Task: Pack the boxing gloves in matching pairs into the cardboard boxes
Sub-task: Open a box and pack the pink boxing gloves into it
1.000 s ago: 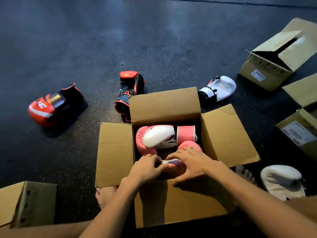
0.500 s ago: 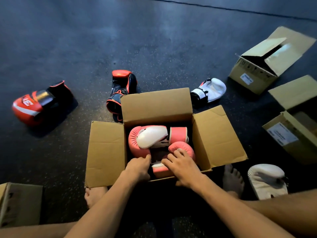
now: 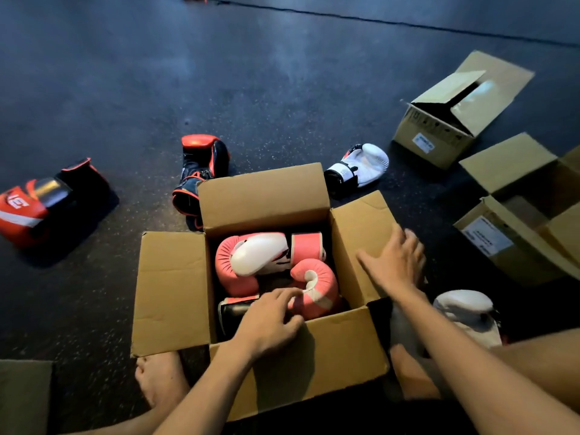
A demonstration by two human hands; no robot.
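Now, pink gloves (image 3: 251, 262) lie in box (image 3: 263, 199) under left hand (image 3: 270, 321), fingers loose on near one; right hand (image 3: 396, 262), apart, spread flat on flap (image 3: 361, 224). Likely risk: closing flap catches bulging glove.

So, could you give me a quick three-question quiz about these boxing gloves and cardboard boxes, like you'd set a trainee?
1. True or false: both pink-and-white padded boxing gloves lie inside the open brown cardboard box.
2. The right hand is on: A) the box's right flap; B) a red glove; C) another box.
3. How many white padded boxing gloves lie on the dark speckled floor?

Key: 1 true; 2 A; 3 two.
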